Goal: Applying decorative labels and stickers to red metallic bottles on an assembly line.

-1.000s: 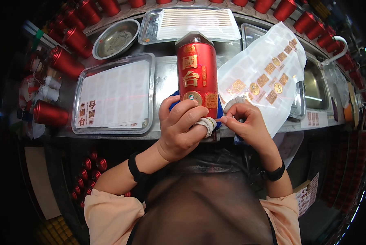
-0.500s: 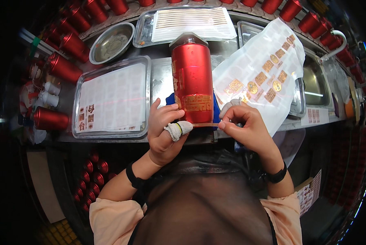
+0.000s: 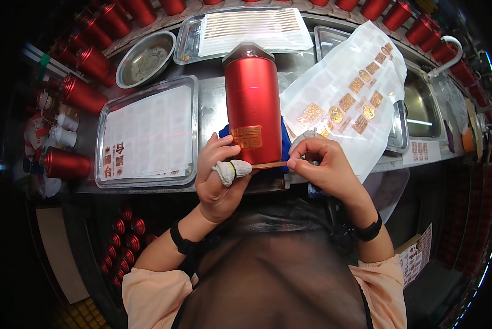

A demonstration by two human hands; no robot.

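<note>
A glossy red metal canister (image 3: 254,101) lies in front of me on a blue cloth (image 3: 285,143), its dark faceted end away from me. A gold patterned label (image 3: 247,137) shows near its close end. My left hand (image 3: 215,178) grips that end from the left, fingers along the side. Its thumb, in a white cloth finger cover (image 3: 232,171), lies at the rim. A thin brownish-gold strip (image 3: 269,164) runs across the near rim. My right hand (image 3: 325,164) pinches the strip's right end between thumb and forefinger; another white cover (image 3: 302,140) sits on one of its fingers.
On the left is a metal tray (image 3: 195,129) with a decal sheet (image 3: 150,129); behind it stands a round metal bowl (image 3: 169,49). A sheet of gold decals (image 3: 342,107) spreads to the right, near a sink (image 3: 421,112). Striped sheets (image 3: 254,32) lie at the back. Red canisters (image 3: 67,163) surround the bench.
The canister has turned about its long axis, bringing its gold label toward the left. Both hands keep nearly the same places, and the whole view has shifted slightly.
</note>
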